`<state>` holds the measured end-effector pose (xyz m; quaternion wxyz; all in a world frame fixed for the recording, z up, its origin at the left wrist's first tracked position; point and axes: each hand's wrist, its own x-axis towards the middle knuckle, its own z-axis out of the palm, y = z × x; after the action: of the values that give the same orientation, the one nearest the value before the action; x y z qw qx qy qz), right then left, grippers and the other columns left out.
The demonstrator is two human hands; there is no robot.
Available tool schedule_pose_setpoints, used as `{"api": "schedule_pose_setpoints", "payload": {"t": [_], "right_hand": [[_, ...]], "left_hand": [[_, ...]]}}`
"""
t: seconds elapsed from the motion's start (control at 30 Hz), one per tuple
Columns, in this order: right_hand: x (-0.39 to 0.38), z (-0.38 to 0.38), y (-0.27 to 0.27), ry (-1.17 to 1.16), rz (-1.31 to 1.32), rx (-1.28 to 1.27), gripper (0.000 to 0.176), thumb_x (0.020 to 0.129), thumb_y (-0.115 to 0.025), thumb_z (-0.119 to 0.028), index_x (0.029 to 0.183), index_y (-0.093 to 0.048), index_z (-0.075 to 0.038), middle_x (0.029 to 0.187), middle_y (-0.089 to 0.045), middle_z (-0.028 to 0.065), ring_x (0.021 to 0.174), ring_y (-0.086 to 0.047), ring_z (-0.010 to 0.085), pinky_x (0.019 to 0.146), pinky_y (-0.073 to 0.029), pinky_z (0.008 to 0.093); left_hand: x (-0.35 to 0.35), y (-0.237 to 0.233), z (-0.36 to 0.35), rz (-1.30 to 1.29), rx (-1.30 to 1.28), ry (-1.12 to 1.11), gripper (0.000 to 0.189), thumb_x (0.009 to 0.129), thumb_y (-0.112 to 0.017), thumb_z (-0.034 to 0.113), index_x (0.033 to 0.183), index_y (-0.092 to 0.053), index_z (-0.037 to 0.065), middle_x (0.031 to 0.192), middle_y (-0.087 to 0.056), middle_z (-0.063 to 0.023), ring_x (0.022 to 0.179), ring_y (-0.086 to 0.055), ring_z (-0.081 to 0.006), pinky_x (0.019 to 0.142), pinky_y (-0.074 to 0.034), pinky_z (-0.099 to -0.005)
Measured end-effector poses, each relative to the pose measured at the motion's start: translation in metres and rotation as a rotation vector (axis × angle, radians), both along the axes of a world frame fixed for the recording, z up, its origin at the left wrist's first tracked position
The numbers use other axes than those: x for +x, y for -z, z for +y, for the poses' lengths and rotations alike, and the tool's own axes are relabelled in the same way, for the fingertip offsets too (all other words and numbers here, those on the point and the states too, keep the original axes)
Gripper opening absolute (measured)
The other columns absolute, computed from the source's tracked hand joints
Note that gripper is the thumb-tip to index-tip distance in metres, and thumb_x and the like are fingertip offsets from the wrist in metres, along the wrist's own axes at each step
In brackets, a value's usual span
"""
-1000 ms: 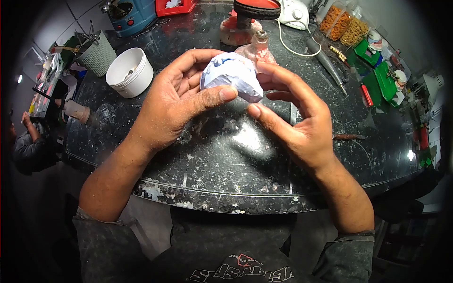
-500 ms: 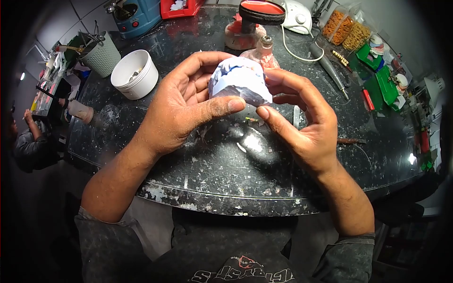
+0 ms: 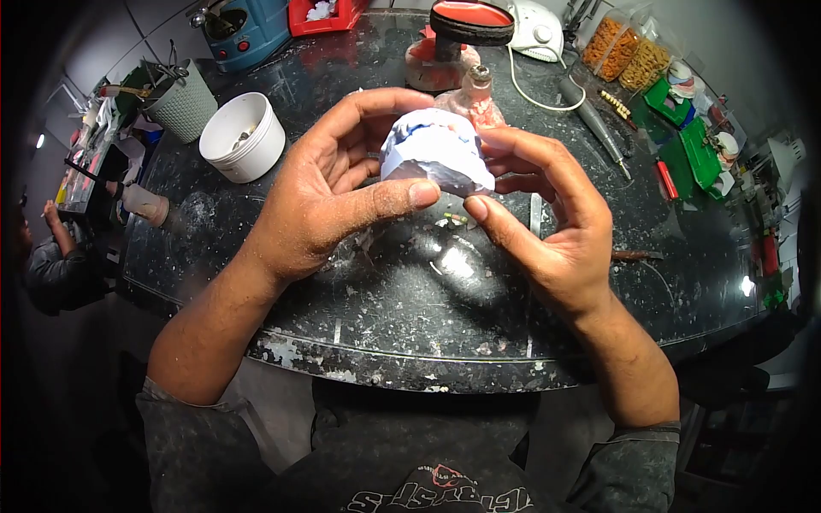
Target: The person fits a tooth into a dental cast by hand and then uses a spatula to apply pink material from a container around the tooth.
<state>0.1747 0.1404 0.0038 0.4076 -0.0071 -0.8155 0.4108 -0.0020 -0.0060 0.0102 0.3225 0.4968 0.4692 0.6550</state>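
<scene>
A white plaster dental cast (image 3: 432, 162) is held up above the dark bench, between both hands. Around its left side curl the fingers of my left hand (image 3: 321, 184), the thumb pressing its front lower edge. My right hand (image 3: 552, 214) grips the opposite side, thumb at the lower right corner and fingertips on the upper right. Teeth shapes run along the top of the cast, with a bluish tint at the left. My fingers hide its sides. Just behind it stands a pink-smeared spirit burner (image 3: 481, 94) with a metal top.
A white tub (image 3: 244, 145) and a grey woven bin (image 3: 182, 107) of tools stand left. Behind are a round red-topped stand (image 3: 470, 21) and a blue machine (image 3: 248, 34). A handpiece (image 3: 599, 128), knife (image 3: 637, 255) and green trays (image 3: 697, 154) lie right. Another person (image 3: 60, 256) is far left.
The cast has tilted slightly in my hands, and its front face now catches more light. My left thumb has shifted a little to the left along its lower edge.
</scene>
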Motion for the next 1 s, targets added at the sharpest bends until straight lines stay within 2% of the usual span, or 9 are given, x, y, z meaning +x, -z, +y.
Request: {"api": "schedule_pose_setpoints", "payload": {"t": [0.03, 0.1, 0.4, 0.73, 1.0], "right_hand": [[0.0001, -0.0001, 0.0000, -0.007, -0.002, -0.008, 0.047, 0.080, -0.082, -0.006, 0.123, -0.065, -0.001, 0.111, -0.068, 0.0112, 0.098, -0.067, 0.0179, 0.082, -0.056, 0.0294], [0.0000, -0.0005, 0.0008, -0.003, 0.002, -0.002, 0.047, 0.080, -0.083, -0.007, 0.123, -0.065, -0.002, 0.111, -0.068, 0.0111, 0.098, -0.067, 0.0176, 0.081, -0.056, 0.0291], [0.0013, -0.0008, -0.0003, 0.009, -0.014, 0.014, 0.047, 0.080, -0.083, -0.008, 0.123, -0.066, -0.003, 0.111, -0.067, 0.0097, 0.095, -0.067, 0.0157, 0.079, -0.056, 0.0278], [0.0021, -0.0020, -0.0018, 0.015, -0.026, 0.009, 0.047, 0.080, -0.084, -0.009, 0.123, -0.067, -0.004, 0.112, -0.067, 0.0091, 0.092, -0.068, 0.0143, 0.077, -0.056, 0.0266], [0.0022, -0.0008, -0.0008, 0.013, -0.029, 0.023, 0.046, 0.080, -0.083, -0.009, 0.123, -0.067, -0.004, 0.111, -0.067, 0.0091, 0.091, -0.068, 0.0142, 0.077, -0.056, 0.0262]], "left_hand": [[0.0009, -0.0009, -0.0002, 0.000, -0.001, 0.000, 0.065, 0.085, -0.081, 0.014, 0.140, -0.049, 0.002, 0.126, -0.059, -0.0138, 0.121, -0.057, -0.0193, 0.107, -0.045, -0.0340], [0.0023, -0.0029, -0.0005, -0.024, -0.053, 0.004, 0.078, 0.078, -0.079, 0.018, 0.146, -0.044, 0.001, 0.132, -0.057, -0.0158, 0.126, -0.055, -0.0226, 0.113, -0.039, -0.0370], [-0.0022, -0.0010, -0.0012, 0.072, -0.067, 0.001, 0.074, 0.077, -0.078, 0.019, 0.144, -0.049, 0.005, 0.141, -0.054, -0.0141, 0.130, -0.054, -0.0238, 0.112, -0.042, -0.0405], [-0.0002, -0.0024, -0.0015, 0.082, -0.057, -0.018, 0.069, 0.078, -0.077, 0.018, 0.142, -0.053, 0.003, 0.141, -0.056, -0.0158, 0.130, -0.055, -0.0250, 0.112, -0.041, -0.0411], [-0.0043, 0.0004, -0.0021, 0.090, -0.077, 0.015, 0.067, 0.079, -0.076, 0.015, 0.141, -0.054, 0.003, 0.139, -0.057, -0.0150, 0.125, -0.058, -0.0221, 0.110, -0.043, -0.0385]]}}
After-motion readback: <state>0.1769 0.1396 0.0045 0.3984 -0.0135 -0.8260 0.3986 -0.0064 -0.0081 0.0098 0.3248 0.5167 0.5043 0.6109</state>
